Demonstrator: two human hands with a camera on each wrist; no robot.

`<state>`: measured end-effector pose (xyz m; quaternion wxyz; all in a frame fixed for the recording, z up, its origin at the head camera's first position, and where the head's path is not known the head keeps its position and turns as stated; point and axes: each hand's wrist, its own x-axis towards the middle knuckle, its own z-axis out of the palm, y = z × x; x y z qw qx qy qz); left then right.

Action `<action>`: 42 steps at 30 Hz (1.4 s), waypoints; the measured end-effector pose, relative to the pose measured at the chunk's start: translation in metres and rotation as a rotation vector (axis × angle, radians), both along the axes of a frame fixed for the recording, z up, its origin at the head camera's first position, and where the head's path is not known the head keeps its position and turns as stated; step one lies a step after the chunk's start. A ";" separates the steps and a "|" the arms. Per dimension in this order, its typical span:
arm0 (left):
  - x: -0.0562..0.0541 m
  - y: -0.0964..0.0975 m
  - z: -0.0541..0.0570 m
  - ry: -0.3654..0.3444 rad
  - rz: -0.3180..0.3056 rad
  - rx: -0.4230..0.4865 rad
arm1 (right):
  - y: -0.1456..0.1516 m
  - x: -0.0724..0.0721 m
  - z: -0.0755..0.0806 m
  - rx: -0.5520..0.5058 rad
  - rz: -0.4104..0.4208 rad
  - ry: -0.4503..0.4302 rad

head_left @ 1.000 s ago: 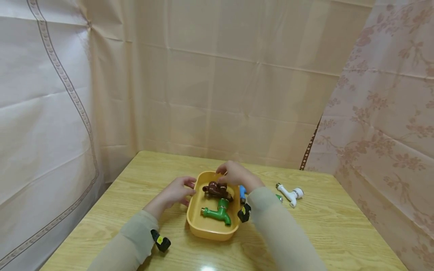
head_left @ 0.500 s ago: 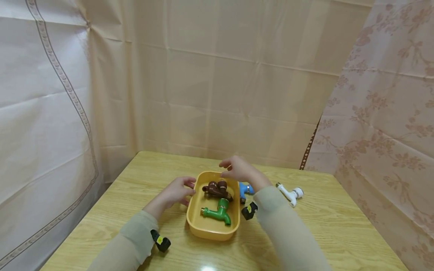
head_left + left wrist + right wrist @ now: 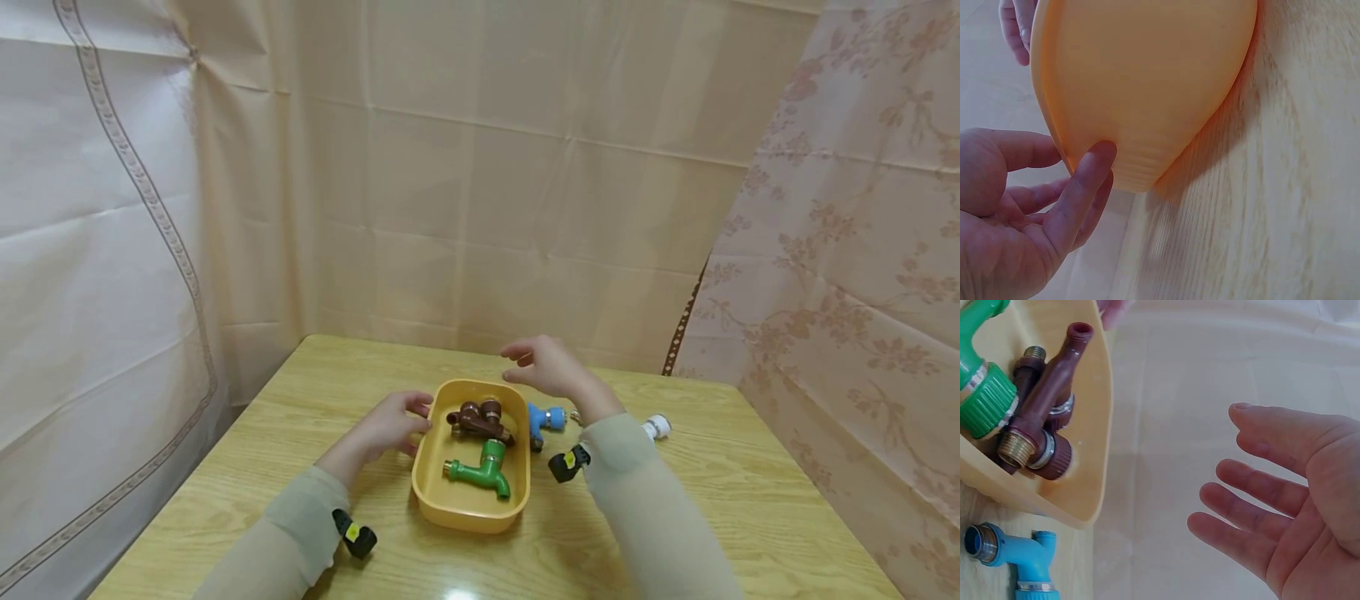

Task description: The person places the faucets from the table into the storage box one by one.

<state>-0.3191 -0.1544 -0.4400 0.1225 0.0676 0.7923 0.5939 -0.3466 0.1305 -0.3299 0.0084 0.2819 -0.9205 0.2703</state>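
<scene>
A yellow plastic basin (image 3: 468, 523) stands on the table, holding a green tap (image 3: 491, 471) and two brown taps (image 3: 1041, 415) that lie across each other. My left hand (image 3: 384, 427) rests its fingertips against the basin's left side, and the left wrist view has its fingers (image 3: 1100, 159) on the outer wall. Past the basin's far right corner my right hand (image 3: 551, 367) hovers with loose, spread fingers, holding nothing. A blue tap (image 3: 551, 418) lies just right of the basin, below that hand. Further right, a white tap (image 3: 657, 427) is partly hidden by the right sleeve.
The wooden table (image 3: 765, 500) extends around the basin. A small brass-coloured end (image 3: 576, 417) shows beside the right wrist, its remainder covered by the arm. Beige curtains (image 3: 480, 208) hang behind the table and along both sides.
My right hand has risen out over the basin's far rim and moved right, uncovering the blue tap; its sleeve now covers much of the white tap. The left hand stays put.
</scene>
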 end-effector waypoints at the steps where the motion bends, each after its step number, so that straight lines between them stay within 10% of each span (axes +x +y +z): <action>1: 0.000 0.000 0.000 0.001 0.000 -0.001 | 0.002 0.000 0.001 -0.007 -0.005 -0.002; 42: 0.002 0.000 0.002 0.002 -0.002 -0.011 | 0.079 0.024 -0.012 -0.139 -0.149 0.023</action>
